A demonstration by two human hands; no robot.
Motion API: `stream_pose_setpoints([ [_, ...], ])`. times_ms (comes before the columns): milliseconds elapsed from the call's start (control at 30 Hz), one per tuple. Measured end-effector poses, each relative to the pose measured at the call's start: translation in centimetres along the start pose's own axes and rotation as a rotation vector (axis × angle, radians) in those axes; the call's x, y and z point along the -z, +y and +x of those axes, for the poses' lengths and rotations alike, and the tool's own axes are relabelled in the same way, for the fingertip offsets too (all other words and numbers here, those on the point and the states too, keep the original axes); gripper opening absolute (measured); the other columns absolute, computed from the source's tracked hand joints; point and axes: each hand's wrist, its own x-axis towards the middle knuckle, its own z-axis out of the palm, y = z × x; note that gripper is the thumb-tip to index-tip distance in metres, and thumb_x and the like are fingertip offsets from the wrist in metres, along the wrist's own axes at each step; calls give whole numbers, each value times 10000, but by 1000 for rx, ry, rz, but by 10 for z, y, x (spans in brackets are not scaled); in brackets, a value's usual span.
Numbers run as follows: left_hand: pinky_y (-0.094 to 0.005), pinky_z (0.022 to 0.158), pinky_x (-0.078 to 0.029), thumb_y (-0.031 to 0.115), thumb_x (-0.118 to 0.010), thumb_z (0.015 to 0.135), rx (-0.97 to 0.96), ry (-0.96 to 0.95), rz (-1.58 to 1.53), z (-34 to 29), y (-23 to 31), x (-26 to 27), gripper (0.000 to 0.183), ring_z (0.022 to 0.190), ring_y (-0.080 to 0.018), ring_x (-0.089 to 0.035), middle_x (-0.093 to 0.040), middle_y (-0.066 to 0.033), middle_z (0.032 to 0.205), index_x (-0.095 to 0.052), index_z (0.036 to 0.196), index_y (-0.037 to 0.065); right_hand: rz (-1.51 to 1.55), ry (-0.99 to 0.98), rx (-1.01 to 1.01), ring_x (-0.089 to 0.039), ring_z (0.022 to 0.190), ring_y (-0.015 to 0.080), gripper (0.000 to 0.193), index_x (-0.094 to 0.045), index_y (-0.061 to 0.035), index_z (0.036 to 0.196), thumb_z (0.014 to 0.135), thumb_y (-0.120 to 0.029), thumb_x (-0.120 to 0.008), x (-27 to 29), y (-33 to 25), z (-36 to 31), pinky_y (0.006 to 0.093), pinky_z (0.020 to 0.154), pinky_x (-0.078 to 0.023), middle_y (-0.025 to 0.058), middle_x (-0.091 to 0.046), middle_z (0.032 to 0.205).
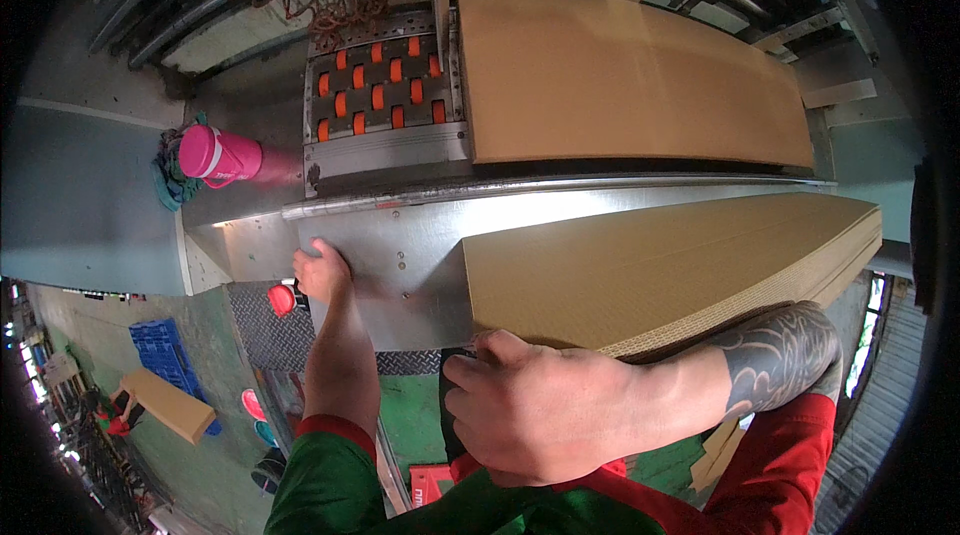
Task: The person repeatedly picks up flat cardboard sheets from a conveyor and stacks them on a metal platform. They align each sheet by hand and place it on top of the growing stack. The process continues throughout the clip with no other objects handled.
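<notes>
One brown cardboard piece (640,75) already lay beyond the rail (400,199); a stack (650,260) remained on the surface (420,300), right hand (540,405) beside it. The left hand (322,272) touched the surface's left end; I couldn't tell either grip's state.

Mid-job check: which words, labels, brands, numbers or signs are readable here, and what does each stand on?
Pink cylindrical jug with a lid: pale lettering, too small to read.
Red object low in the picture: white lettering, partly visible; not copied out.
Stack of flat tan corrugated cardboard: no print visible.
</notes>
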Motion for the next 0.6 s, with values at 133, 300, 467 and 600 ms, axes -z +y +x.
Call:
stream_pose_setpoints([
  [133,-554,983,-501,528,-539,1051,-14,36,25,0,-1,-3,556,1148,-401,-702,-741,-195,1211,-696,1219,22,25,-35,-21,-605,1059,289,337,-691,-125,784,887,-445,-663,0,0,1,455,945,-492,47,-612,910],
  [300,-549,991,-500,531,-526,1055,-3,-4,45,2,-1,-3,556,1161,-390,-701,-741,-193,1222,-693,1213,24,45,-65,-13,-602,1048,289,335,-686,-119,790,890,-438,-658,2,1,1,460,939,-498,49,-610,911],
  [467,-545,1009,-497,541,-511,1059,19,6,22,1,1,-2,567,1170,-384,-701,-742,-193,1225,-694,1216,27,88,-52,-8,-666,989,282,288,-751,-119,813,911,-366,-638,4,1,2,436,885,-509,99,-700,950],
  [600,-546,1020,-495,547,-510,1058,22,-19,19,1,0,-2,577,1182,-391,-696,-740,-197,1241,-693,1221,25,6,-38,4,-610,998,275,323,-690,-117,784,897,-416,-644,1,0,2,446,914,-500,62,-628,904],
])
